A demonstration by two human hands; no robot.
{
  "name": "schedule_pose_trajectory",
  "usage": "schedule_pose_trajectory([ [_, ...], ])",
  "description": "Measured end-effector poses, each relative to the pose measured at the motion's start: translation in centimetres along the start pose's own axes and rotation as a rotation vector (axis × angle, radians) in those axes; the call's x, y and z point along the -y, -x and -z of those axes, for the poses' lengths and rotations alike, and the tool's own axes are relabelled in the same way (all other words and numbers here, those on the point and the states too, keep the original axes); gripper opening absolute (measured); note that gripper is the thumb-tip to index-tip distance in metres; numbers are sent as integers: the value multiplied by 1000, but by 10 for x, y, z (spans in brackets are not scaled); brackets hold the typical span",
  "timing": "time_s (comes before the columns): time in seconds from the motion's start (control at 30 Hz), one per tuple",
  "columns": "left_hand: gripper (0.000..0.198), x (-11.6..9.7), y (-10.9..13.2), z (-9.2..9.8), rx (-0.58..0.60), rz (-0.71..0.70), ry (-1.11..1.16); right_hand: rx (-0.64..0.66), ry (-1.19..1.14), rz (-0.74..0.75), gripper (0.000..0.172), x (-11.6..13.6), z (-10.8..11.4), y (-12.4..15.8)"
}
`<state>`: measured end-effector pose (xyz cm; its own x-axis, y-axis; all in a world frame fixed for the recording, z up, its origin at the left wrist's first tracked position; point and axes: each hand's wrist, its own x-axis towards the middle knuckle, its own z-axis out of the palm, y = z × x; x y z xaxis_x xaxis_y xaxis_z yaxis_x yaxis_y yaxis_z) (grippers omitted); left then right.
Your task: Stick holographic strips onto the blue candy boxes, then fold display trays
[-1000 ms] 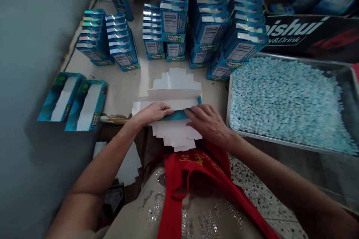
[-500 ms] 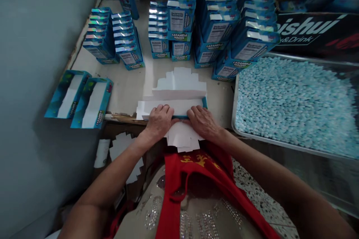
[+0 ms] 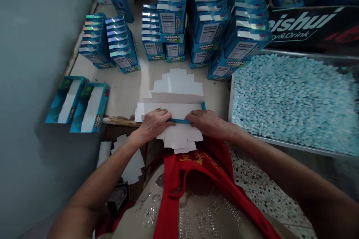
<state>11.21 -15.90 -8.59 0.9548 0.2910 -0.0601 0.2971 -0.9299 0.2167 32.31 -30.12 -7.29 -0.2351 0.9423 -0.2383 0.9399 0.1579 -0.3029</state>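
Note:
A part-folded cardboard display box (image 3: 179, 111), white inside with blue edges, lies at the table's front edge. Its stepped back flap stands toward the far side, while another stepped flap hangs over the edge toward my apron. My left hand (image 3: 156, 122) pinches the near wall at its left part, fingers inside and thumb outside. Farther right, my right hand (image 3: 206, 121) grips the same wall near the corner where the blue end panel rises. At the left of the table sit two folded blue display boxes (image 3: 94, 106) with white insides.
Rows of small blue cartons (image 3: 210, 26) stand stacked in display boxes along the back. On the right, a metal tray (image 3: 230, 101) holds pale blue candies (image 3: 291, 101). A black printed box (image 3: 308, 26) is behind it. White cardboard blanks (image 3: 133, 166) lie below the table, beside a grey wall (image 3: 36, 82).
The view has shifted slightly. My right hand has turned sideways and now pinches the near wall from the right. My left thumb shows more on the wall's near side.

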Motion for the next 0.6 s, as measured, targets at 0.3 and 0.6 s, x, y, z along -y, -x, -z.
schedule_pose_trajectory([
  [0.3, 26, -30, -17, 24, 97, -180, -31, -1, -185, -72, 32, 12, 9, 10],
  [0.6, 25, 27, -39, 46, 148, -431, 47, -252, 69, 158, 57, -28, 72, 15],
])
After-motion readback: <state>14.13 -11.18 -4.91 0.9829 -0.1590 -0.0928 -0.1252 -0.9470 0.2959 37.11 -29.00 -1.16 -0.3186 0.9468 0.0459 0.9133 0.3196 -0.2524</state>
